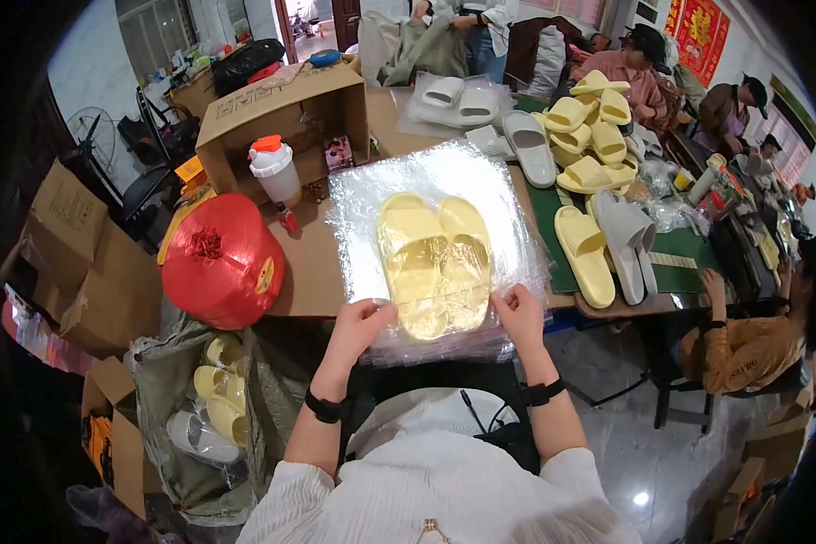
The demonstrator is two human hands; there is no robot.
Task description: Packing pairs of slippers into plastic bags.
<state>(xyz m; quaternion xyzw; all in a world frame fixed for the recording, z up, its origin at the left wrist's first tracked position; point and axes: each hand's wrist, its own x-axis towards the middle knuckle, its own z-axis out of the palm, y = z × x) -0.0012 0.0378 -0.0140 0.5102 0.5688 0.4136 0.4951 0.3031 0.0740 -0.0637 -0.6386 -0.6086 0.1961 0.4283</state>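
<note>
A pair of pale yellow slippers [411,263] lies side by side, toes toward the far side, under clear film. The film belongs to a clear plastic bag [433,310], and it lies on a stack of shiny clear bags [358,199] in front of me. My left hand [364,323] is closed on the bag's near edge beside the left slipper's heel. On the other side, my right hand [519,315] pinches the same bag beside the right slipper. Glare on the film hides whether the bag's mouth is folded over.
Yellow slippers [582,177] pile up at the right, with grey slippers [624,238] nearer. A red twine roll [222,263], a white bottle [274,170] and a cardboard box [276,104] stand left. Below, a woven sack [276,399] holds bagged slippers. A co-worker [743,349] sits right.
</note>
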